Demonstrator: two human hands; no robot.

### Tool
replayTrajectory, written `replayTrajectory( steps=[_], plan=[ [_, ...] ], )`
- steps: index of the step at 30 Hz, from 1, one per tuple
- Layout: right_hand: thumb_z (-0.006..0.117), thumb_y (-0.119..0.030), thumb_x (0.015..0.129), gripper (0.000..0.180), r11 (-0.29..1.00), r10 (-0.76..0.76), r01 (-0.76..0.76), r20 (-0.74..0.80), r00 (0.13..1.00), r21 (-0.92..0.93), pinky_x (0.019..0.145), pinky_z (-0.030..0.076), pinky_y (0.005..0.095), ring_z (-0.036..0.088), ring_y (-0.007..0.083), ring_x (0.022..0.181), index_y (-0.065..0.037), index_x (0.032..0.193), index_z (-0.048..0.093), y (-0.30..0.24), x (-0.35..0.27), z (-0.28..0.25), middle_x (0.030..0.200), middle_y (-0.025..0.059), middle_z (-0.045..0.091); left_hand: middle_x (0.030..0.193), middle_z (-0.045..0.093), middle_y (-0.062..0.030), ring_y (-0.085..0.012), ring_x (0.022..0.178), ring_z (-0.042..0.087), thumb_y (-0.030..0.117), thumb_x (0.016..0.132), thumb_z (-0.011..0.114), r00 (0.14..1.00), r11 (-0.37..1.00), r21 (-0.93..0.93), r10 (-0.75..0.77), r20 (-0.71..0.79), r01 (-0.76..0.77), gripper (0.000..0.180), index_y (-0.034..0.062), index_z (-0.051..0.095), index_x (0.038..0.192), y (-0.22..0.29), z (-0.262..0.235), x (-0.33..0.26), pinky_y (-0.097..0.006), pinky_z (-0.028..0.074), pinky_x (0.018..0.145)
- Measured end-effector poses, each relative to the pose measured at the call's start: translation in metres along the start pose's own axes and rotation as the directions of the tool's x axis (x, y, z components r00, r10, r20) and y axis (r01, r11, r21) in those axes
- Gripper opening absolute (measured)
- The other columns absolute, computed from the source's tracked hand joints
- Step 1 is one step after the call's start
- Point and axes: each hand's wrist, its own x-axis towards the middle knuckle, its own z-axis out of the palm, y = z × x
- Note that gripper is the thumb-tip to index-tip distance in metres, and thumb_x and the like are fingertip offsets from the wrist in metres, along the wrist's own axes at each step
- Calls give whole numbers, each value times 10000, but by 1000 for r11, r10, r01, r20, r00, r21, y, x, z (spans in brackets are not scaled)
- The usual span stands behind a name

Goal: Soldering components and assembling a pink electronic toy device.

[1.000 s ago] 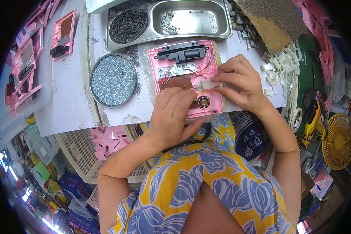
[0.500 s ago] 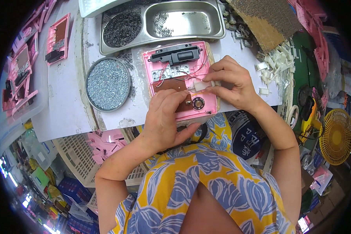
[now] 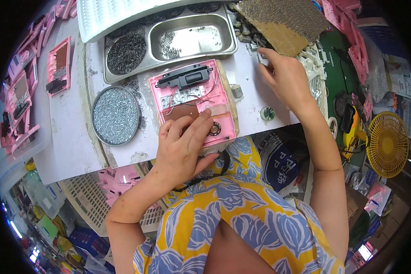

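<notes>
A pink plastic casing (image 3: 233, 123) lies on the table in front of me. Fitted in it are a black plastic mechanism (image 3: 185, 78), a silvery plate (image 3: 183, 97), red and dark wires, a brown board (image 3: 182, 112) and a round black-rimmed part (image 3: 214, 129). My left hand (image 3: 180, 146) rests with its fingers flat across the board's near side, thumb spread out. My right hand (image 3: 285, 82) is off the casing, above the table, index finger and thumb apart. Its fingertips are near loose grey metal pieces (image 3: 253, 47); nothing shows between them.
A steel tray (image 3: 146, 64) of small dark parts stands behind the casing, and a round dish (image 3: 137, 132) of screws on its left. White plastic pieces (image 3: 313, 68) and corrugated cardboard (image 3: 283, 27) lie at the right. A small grey block (image 3: 236, 91) and round greenish object (image 3: 267, 113) sit beside the casing.
My right hand has left the casing and moved away to the far right; the white piece it held is no longer between its fingers. My left hand stays on the casing. The view has shifted.
</notes>
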Motion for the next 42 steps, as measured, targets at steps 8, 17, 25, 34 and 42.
replayTrajectory(
  steps=[8, 17, 25, 34, 42],
  plan=[
    [677, -125, 913, 290, 979, 43, -22, 97, 994, -202, 647, 552, 439, 718, 337, 737, -38, 1188, 643, 14, -11, 14, 840, 189, 725, 1368, 594, -106, -286, 1062, 581, 160, 729, 847, 997, 992, -126, 0, -80, -10, 696, 40, 538, 1341, -1, -8, 9, -411, 460, 899],
    [655, -24, 949, 313, 312, -98, -211, 252, 963, 927, 727, 578, 233, 672, 90, 812, 33, 1257, 645, -50, -57, -26, 978, 53, 703, 880, 665, -95, -257, 708, 662, 4, 791, 782, 927, 930, -208, 236, -292, -302, 256, 46, 661, 1014, 4, -17, 80, -357, 538, 600],
    [633, -46, 995, 253, 154, 9, -182, 183, 983, 971, 691, 592, 258, 706, 137, 796, 38, 1234, 646, -7, -72, -10, 1017, 124, 717, 925, 673, -90, -233, 757, 689, 10, 806, 761, 978, 880, -449, 200, 54, -155, 192, 36, 678, 977, 23, -33, 119, -329, 558, 632],
    [669, -110, 972, 147, 497, 242, -318, 223, 944, 807, 594, 506, 253, 669, 109, 695, 14, 925, 604, 34, -57, 4, 795, 102, 707, 895, 735, -149, -247, 755, 711, 129, 894, 726, 965, 995, 36, 101, -243, -95, 164, 13, 718, 1010, -79, -11, 254, -335, 554, 707],
    [748, -118, 867, 171, 793, 243, -269, 121, 963, 547, 587, 473, 263, 579, 90, 619, 15, 864, 639, 45, -59, -4, 683, 54, 638, 869, 715, -164, -344, 781, 696, 174, 880, 737, 942, 963, 192, 235, -239, -192, 159, 38, 713, 958, -76, 3, 271, -418, 550, 724]
  ],
)
